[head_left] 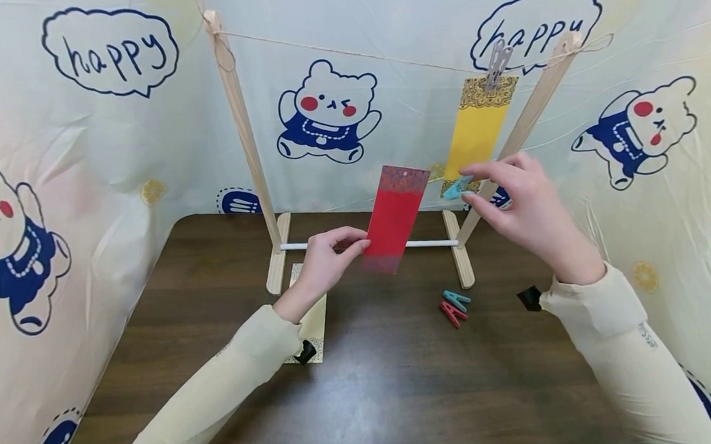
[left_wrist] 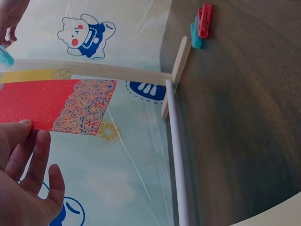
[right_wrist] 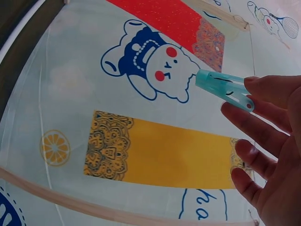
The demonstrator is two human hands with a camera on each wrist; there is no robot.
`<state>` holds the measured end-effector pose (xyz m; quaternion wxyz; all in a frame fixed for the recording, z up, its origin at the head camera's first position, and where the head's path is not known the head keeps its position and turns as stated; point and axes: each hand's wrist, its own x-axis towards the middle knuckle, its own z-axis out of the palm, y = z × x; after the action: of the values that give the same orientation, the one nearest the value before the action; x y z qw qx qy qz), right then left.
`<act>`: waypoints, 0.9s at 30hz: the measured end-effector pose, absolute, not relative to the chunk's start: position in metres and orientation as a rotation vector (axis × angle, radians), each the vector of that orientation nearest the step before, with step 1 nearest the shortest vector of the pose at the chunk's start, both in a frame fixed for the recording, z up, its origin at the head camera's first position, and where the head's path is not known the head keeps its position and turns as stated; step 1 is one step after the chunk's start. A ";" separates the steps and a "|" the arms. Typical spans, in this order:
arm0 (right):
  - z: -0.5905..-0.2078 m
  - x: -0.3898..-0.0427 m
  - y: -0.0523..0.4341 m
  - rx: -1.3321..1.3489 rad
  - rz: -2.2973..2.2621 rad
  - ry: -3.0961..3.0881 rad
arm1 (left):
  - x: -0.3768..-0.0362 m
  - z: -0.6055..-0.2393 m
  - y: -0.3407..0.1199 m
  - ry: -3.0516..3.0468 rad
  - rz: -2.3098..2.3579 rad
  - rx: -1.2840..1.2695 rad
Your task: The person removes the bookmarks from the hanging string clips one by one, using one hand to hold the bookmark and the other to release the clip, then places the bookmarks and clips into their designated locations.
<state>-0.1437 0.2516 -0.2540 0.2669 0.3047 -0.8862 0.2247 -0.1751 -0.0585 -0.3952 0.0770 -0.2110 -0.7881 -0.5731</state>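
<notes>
Nearest to me on the feed, brown table (head_left: 397,396), two pale sleeves reaching in over it. Left sleeve is in the way of a cream card (head_left: 316,326) lying flat, so I get only parts of that one. To the right, a loose blue clip (head_left: 457,300) and a red clip (head_left: 453,314) lie side by side, just in front of the stand's right foot (head_left: 459,256). Hands are apart: left hand (head_left: 324,259) pinches the red card (head_left: 396,209) by its left edge, low down, card tilted and held up off the table; right hand (head_left: 528,201) has a teal clip (head_left: 456,189) between thumb and fingers, right of the card and not touching it. Behind, I log the white bar (head_left: 431,243), partly hidden by the red card, and two wooden posts, the right one (head_left: 529,113) crossing behind the right hand. String (head_left: 345,49) runs between the post tops; a yellow card (head_left: 477,133) hangs there from a grey clip (head_left: 497,65), near the right post. Farthest: printed cloth (head_left: 192,144) with bears.
</notes>
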 end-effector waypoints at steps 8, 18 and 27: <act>-0.269 -0.141 0.256 0.825 0.618 -2.395 | -0.164 -0.403 -0.064 -2.395 -1.667 -0.635; -0.289 -0.137 0.260 0.837 0.586 -2.395 | -0.152 -0.409 -0.071 -2.376 -1.661 -0.649; -0.305 -0.129 0.263 0.768 0.582 -2.493 | -0.144 -0.414 -0.077 -2.417 -1.650 -0.665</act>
<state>-0.1286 0.2635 -0.3046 0.2321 0.2795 -0.9073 0.2119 -0.1436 -0.0770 -0.4141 0.0702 -0.2209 -0.8033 -0.5486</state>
